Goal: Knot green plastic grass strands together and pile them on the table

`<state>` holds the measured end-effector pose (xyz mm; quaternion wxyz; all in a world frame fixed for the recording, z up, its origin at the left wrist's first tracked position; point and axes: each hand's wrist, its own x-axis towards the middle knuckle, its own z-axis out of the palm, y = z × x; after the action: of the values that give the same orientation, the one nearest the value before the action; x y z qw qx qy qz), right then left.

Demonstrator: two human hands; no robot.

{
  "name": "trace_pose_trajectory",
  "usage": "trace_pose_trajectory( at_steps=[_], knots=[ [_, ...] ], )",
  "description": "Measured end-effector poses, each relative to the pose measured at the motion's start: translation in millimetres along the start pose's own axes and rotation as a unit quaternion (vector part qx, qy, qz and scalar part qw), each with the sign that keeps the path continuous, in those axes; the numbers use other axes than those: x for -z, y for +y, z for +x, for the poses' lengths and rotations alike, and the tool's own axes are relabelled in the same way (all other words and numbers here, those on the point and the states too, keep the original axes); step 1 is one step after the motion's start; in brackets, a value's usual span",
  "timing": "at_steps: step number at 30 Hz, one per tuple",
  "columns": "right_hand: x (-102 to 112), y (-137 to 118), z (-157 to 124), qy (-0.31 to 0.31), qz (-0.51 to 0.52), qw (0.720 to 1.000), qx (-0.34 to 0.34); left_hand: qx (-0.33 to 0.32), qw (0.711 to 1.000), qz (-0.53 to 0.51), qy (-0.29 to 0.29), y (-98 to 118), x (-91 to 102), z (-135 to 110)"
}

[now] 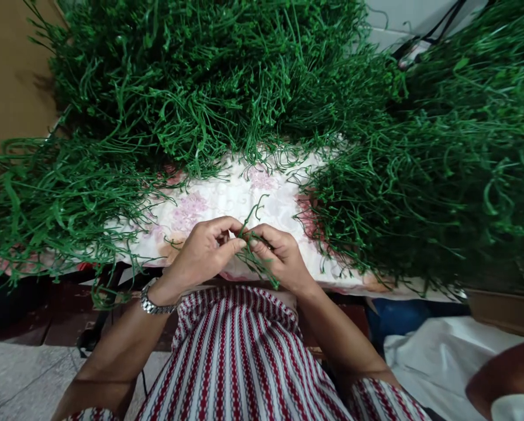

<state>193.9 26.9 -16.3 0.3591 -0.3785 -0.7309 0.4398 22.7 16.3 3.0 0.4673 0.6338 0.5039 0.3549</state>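
Note:
Just in front of my body, both hands meet over the near edge of the table. Between them is a green plastic-looking stem piece point(254, 263) with thin branching sprigs. My left hand point(209, 248), with a metal watch on its wrist, pinches the piece between thumb and forefinger. From the other side my right hand point(279, 251) grips it, its thumb and fingers closed near the middle. One sprig sticks up above the fingers, and other ends hang down toward my right wrist. The exact joint between the fingertips is partly hidden.
A floral tablecloth point(231, 196) covers the table. Large heaps of similar green stems lie at the back point(209, 76), a pile of stems at left point(60, 204) and another pile at right point(441, 193). Brown cardboard point(16, 76) stands at far left. Someone's arm point(507, 374) shows at lower right.

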Motion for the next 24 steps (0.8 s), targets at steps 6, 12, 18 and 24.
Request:
trace_pose_trajectory(
  at_steps=[6,12,18,24],
  knots=[
    [10.7,-1.3,2.5,-0.074,-0.015,0.997,0.010,-0.066,0.991,0.079,0.084,-2.4,-7.7,-5.1],
    [7.4,1.8,1.2,-0.027,-0.088,0.993,0.073,-0.084,0.986,0.134,0.060,-2.4,-11.3,-6.1],
    [1.2,6.5,-1.6,-0.009,-0.110,0.987,0.118,-0.079,0.990,0.115,0.013,-2.6,-9.5,-9.7],
    [2.6,6.5,-4.9,-0.024,-0.129,0.985,0.114,-0.042,0.994,0.094,-0.032,-3.7,-7.8,-11.2]
  ],
)
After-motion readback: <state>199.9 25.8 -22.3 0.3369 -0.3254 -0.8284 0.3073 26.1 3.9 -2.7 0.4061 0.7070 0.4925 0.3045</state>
